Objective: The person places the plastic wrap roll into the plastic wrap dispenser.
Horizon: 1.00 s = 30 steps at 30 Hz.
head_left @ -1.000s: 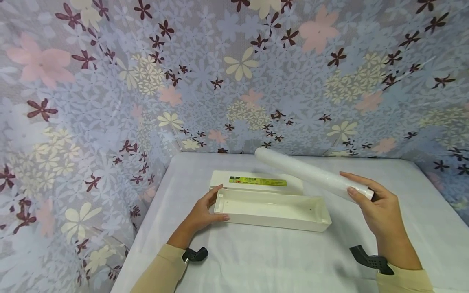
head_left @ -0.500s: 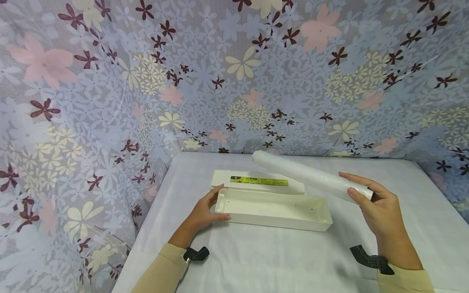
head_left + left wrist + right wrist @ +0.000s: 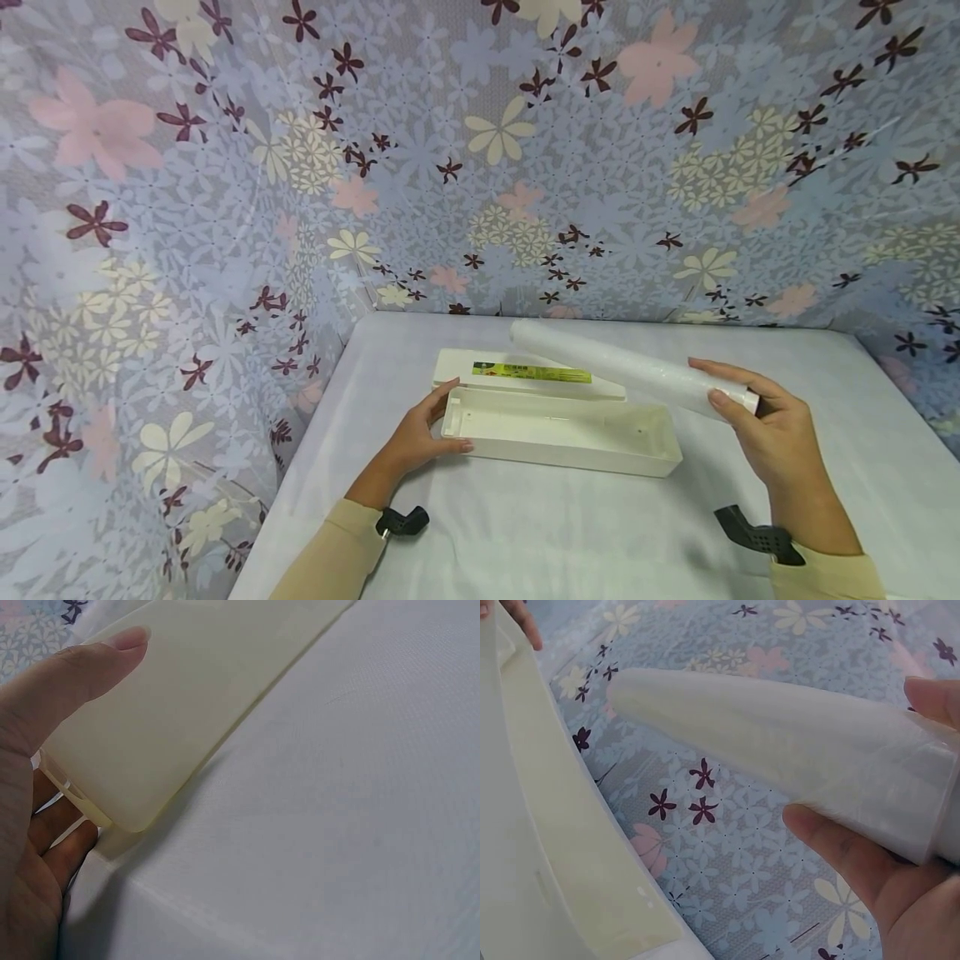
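Observation:
My left hand (image 3: 420, 433) grips the left end of a long white open-topped box (image 3: 570, 459), its thumb on the front wall. The left wrist view shows that thumb flat on the box wall (image 3: 187, 697), other fingers curled around the end. My right hand (image 3: 783, 429) holds a roll of cling film (image 3: 622, 365) by its right end, between thumb and fingers. The roll is tilted, its far left end over the table's back part, raised above the box. In the right wrist view the roll (image 3: 780, 742) extends away from the fingers. The box's inside looks bare.
A white lid (image 3: 453, 369) with a yellow-green label (image 3: 532, 372) lies directly behind the box. White cloth covers the table (image 3: 555, 542). A flowered curtain (image 3: 420, 167) hangs along the back and left side.
The roll's far left end has come down and slightly left, closer to the lid. My right hand has shifted a little left. The left hand still holds the box in place.

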Tool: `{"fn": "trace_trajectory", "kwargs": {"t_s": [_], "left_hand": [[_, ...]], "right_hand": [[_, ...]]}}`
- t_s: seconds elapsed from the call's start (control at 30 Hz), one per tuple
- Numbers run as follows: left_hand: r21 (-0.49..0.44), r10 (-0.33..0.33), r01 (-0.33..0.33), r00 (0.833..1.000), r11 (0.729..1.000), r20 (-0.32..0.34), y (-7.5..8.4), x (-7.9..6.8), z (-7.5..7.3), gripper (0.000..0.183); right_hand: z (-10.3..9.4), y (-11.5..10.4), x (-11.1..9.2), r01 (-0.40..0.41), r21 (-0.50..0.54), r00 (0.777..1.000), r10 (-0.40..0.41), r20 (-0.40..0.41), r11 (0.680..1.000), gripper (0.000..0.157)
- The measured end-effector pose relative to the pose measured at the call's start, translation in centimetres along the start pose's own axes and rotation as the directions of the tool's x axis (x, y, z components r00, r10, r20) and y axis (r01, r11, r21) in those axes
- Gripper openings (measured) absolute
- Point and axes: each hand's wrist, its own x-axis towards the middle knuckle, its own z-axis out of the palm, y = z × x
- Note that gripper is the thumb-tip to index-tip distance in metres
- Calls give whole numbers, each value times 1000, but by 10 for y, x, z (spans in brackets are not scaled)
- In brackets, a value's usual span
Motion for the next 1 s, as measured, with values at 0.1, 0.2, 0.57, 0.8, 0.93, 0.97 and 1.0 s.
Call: {"fn": "trace_trajectory", "kwargs": {"t_s": [0.1,0.2,0.57,0.8,0.93,0.97,1.0], "left_hand": [[-1,-1,1,1000,1000,1,0,-1,0,111],[-4,4,-4,1000,1000,-1,0,-1,0,111],[2,-2,2,1000,1000,1,0,-1,0,110],[-10,17,-17,1000,1000,10,0,0,-1,111],[-10,20,-20,1000,1000,11,0,-1,-1,111],[-9,20,-20,1000,1000,11,0,-1,-1,111],[-9,19,-19,1000,1000,12,0,-1,-1,111]], "right_hand": [[1,1,-1,3,9,1000,-3,13,1000,37],[1,2,-2,14,18,1000,-14,25,1000,37],[3,7,-3,48,53,995,-53,86,997,35],[8,8,-1,34,38,993,-38,111,999,34],[11,9,-1,32,45,992,-38,124,998,33],[11,9,-1,38,54,990,-45,131,998,33],[12,10,-1,46,66,988,-55,141,997,33]]}}
